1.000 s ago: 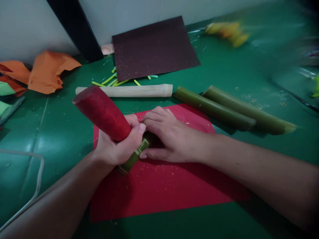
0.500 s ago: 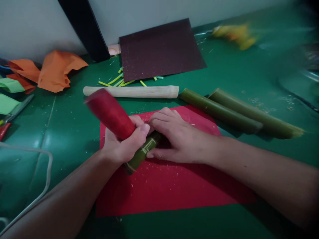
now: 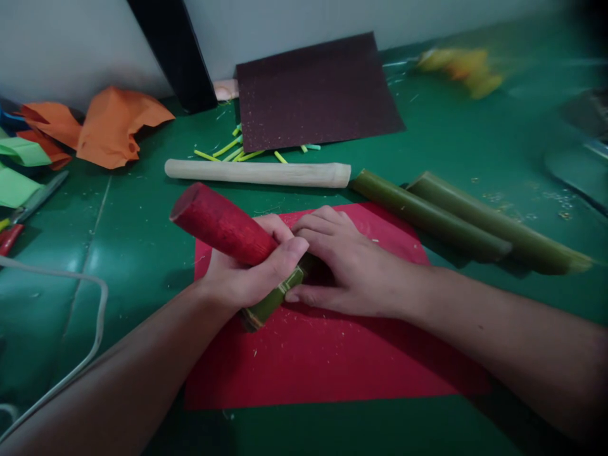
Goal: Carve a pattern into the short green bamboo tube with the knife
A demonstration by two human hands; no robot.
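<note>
Your left hand (image 3: 247, 278) is wrapped tight around a thick red cylinder (image 3: 221, 221), round in section, its painted surface streaky and slightly worn, its oval end face tilted up toward the upper left. Its lower end is hidden behind your fingers. Your right hand (image 3: 342, 266) arches over a green bamboo piece (image 3: 266, 308), the thumb pressed against the near side and the fingers curled over the far side, where you cannot see the tips. That piece lies slantwise on the red sheet (image 3: 332, 361), under and between your two hands, its smooth skin cut with pale, straight-edged marks beside your right thumb. Fine pale shavings speckle the sheet, which is flat and matte on the glossy green tabletop (image 3: 142, 215).

Beyond your hands you have one pale, peeled stick (image 3: 266, 173), smooth and faintly grained, and two smooth green stalks (image 3: 432, 215) side by side to the right, both long and tubular. Further back are one dark brown sheet (image 3: 318, 95), dusted with specks, and several thin yellow-green strips (image 3: 227, 147), some partly covered, so you cannot count them all. Stiff, creased orange paper (image 3: 109, 130) stands at the left.
</note>
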